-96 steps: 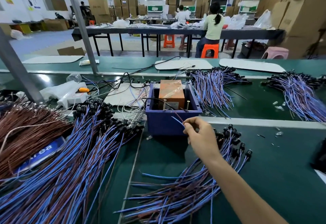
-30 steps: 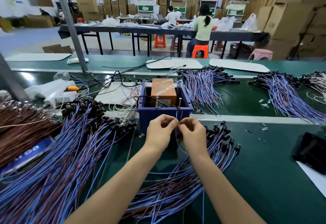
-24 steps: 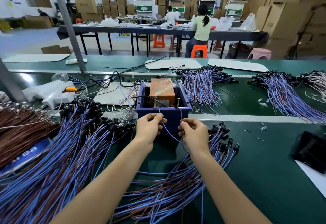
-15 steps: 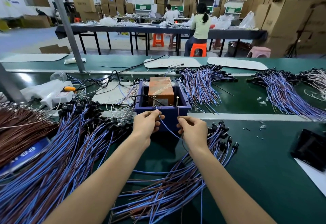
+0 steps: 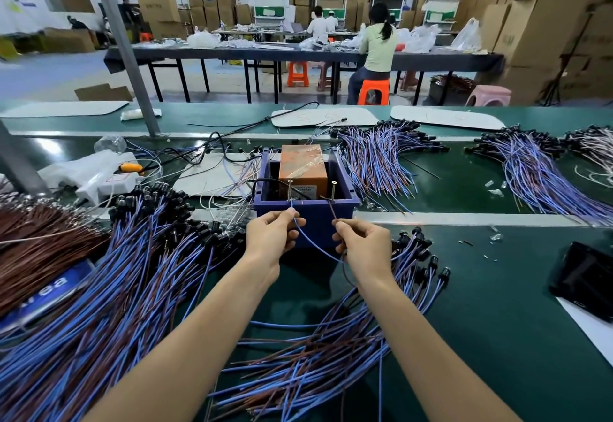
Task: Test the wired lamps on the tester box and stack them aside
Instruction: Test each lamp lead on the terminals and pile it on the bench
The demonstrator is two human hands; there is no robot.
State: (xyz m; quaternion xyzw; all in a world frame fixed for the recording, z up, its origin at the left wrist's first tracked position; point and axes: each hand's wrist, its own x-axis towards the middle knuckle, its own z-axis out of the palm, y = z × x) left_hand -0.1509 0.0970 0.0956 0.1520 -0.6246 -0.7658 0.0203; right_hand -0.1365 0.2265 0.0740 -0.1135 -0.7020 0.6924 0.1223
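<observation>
Spread apart since a second ago, when they were pressed together in front of the box, the two hands are now each seen at one lead end in the head view. A thin blue insulated lead (image 5: 317, 249) is pinched between thumb and forefinger of the left hand (image 5: 270, 239). Its bare tip is raised to the foot of the left metal contact post (image 5: 290, 189); contact appears to be made, though it is too small to be sure. A thin brown insulated lead (image 5: 331, 211) is pinched in the curled fingers of the right hand (image 5: 365, 247), and its tip is brought just beside the right metal contact post (image 5: 333, 189). Both posts stand at the near wall of the dark blue plastic tester box (image 5: 308, 222), in which an orange taped block (image 5: 303, 166) is housed.

The leads are held short, close to their tips, presumably so that each end can be steered onto its own post without the two touching. From the left pinch the blue lead is slung down and across beneath the right hand. The lamp head at its far end cannot be told apart from the loose pile of blue-and-brown wired lamps (image 5: 331, 355) lying on the green bench mat (image 5: 497, 338) under the right forearm. A larger heap of similar wired lamps (image 5: 99, 289) is spread to the left of the box; whether it is the tested stack cannot be told.
</observation>
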